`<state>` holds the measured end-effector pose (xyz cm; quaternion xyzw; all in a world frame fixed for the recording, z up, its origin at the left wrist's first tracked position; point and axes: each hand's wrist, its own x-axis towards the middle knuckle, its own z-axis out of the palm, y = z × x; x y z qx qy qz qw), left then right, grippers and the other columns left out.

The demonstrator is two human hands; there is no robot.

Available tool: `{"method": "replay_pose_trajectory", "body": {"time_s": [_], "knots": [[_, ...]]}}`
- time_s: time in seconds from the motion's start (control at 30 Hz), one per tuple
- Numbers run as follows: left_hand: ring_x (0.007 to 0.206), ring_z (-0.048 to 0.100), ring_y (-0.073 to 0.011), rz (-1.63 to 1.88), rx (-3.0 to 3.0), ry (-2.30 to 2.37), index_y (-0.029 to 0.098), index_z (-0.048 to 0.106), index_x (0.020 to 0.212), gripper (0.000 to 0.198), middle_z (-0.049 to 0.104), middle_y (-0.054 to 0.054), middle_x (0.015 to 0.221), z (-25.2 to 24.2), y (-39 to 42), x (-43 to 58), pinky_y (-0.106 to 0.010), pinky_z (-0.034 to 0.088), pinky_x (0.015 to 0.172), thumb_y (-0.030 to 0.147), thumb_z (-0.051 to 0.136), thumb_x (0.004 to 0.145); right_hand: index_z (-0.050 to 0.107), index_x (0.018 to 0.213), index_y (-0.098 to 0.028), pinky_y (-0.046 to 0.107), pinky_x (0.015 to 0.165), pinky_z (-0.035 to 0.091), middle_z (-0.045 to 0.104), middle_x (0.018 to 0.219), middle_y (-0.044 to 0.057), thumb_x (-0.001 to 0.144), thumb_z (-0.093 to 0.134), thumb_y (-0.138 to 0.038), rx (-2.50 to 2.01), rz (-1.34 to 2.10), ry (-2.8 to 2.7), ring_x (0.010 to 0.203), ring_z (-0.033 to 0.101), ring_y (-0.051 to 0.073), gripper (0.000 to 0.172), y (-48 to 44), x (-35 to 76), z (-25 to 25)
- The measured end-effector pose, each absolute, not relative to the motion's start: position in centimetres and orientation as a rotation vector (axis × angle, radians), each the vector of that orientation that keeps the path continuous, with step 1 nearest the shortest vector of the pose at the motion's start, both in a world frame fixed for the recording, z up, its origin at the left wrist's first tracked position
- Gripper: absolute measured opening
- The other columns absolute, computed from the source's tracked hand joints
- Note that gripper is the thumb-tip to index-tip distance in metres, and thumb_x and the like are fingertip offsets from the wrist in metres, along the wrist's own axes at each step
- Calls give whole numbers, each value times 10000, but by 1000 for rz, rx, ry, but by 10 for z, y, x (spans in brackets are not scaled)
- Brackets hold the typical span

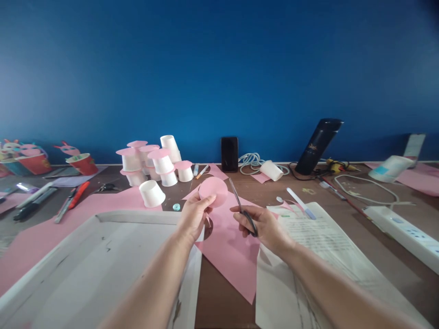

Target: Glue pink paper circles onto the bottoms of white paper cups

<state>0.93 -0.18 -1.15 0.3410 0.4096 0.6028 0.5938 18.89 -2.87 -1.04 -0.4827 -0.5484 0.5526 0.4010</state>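
Observation:
My left hand (194, 214) pinches a pink paper circle (214, 190) and holds it up above the table. My right hand (261, 224) grips a pair of scissors (240, 205) by the handles, with the blades pointing up and away, just right of the circle. Under both hands lies a pink paper sheet (229, 251) with a round hole cut out of it near my left wrist.
Upturned white paper cups (152, 165), some topped with pink circles, stand at the back left. A white tray (103, 256) lies at the front left, printed paper (318, 237) at the right. Pens and a cutter (73, 198) lie left; a phone (229, 153), cables and a power strip (404, 230) lie behind and right.

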Motion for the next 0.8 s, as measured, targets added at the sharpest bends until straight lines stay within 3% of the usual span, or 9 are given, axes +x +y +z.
{"method": "replay_pose_trajectory", "body": {"time_s": [0.53,0.8], "knots": [[693,556,-108,1424,750,980,167,637,766,270,645,-2,775,-14,0,9,-239,381,633,270,806,583,597,1026,-153,249,503,428,605,579,-24,743,686,-518,-1233,1411,-1439,483,558,111,470,-25,189,-21],[697,543,-104,1426,696,984,162,637,797,313,624,-5,786,-15,1,8,-233,391,637,257,819,561,422,793,-214,220,441,382,658,580,-27,702,750,-436,-1297,1226,-1488,472,605,139,407,-20,193,-30]]}}
